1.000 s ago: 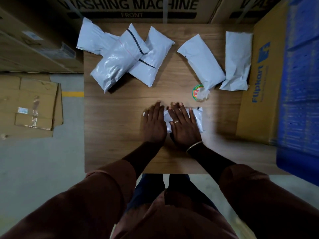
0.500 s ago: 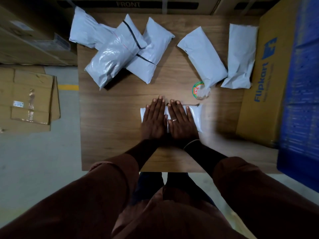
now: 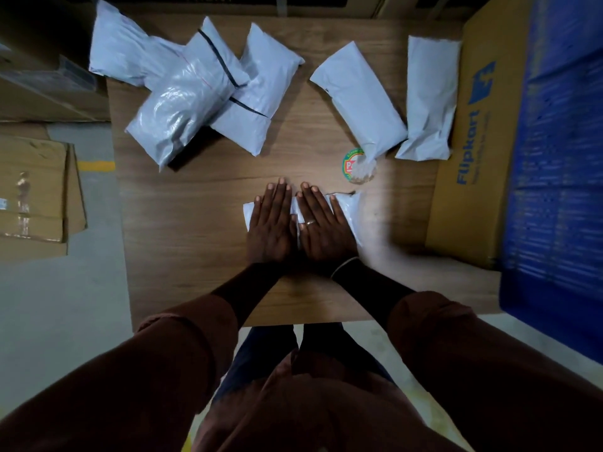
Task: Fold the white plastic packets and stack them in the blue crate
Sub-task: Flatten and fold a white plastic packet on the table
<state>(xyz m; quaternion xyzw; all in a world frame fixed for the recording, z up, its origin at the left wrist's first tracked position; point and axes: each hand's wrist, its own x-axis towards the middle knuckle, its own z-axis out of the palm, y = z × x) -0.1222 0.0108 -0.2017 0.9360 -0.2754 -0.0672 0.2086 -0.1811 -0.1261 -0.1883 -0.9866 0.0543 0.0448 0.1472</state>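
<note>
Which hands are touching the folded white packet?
Touching, both: the head view shows the left hand and right hand pressed flat on the folded white packet.

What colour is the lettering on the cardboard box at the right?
Blue lettering on a brown cardboard box, clearest in the head view.

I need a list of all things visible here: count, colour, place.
pressed packet: one, white, table's middle, under both hands.
left packets: three, white, overlapping, table's far left.
right packets: two, white, table's far right.
round disc: one, green-rimmed, by right packets.
table: one, brown wood, centre.
Flipkart box: one, brown, table's right.
blue crate: one, blue, far right.
floor cartons: some, brown, left.
left hand: one, flat on pressed packet.
right hand: one, flat on pressed packet.
</note>
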